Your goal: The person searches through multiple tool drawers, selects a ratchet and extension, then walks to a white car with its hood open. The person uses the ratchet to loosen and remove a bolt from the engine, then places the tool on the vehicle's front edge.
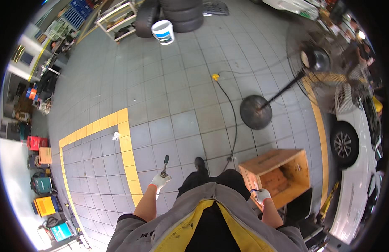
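My left hand (161,181) wears a white work glove and is closed round a hand tool (166,160) with a dark green-black grip and a metal shank. The grip points up and away from me, and the glove hides the tool's other end. On my other side, my right hand (264,195), also gloved in white, is curled closed at the left edge of an open wooden crate (268,161). A small dark-blue piece shows at its fingers, too small to name. Whether that hand touches the crate, I cannot tell.
A pedestal fan's round base (256,112) stands ahead right, with a black cable (234,122) across the tiles. A white car (349,189) is at the right. Tyres (182,14), a white bucket (163,32) and a cart (116,19) stand far ahead. Tool cases (43,185) line the left.
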`<move>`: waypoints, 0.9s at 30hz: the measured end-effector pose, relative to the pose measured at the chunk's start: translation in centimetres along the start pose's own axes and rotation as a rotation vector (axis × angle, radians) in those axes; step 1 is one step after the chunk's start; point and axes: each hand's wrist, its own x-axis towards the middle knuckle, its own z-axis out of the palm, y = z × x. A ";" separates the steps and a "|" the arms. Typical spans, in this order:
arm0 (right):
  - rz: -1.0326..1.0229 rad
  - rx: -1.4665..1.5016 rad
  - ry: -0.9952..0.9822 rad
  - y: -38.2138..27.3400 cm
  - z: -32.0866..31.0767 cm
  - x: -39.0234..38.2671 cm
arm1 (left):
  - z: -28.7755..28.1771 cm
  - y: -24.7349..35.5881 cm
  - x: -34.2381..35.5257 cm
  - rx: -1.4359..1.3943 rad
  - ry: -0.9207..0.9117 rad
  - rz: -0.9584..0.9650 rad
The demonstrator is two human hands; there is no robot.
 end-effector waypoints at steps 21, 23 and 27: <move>0.102 0.082 -0.240 -67.8 -7.3 28.1 | -9.7 41.0 28.8 0.205 0.078 -0.119; -0.034 0.142 -0.168 -77.8 -10.6 27.5 | -11.6 47.1 34.4 0.250 0.150 -0.068; -0.489 -0.072 0.083 -96.6 -15.9 26.5 | -13.9 59.8 46.9 0.055 0.169 0.051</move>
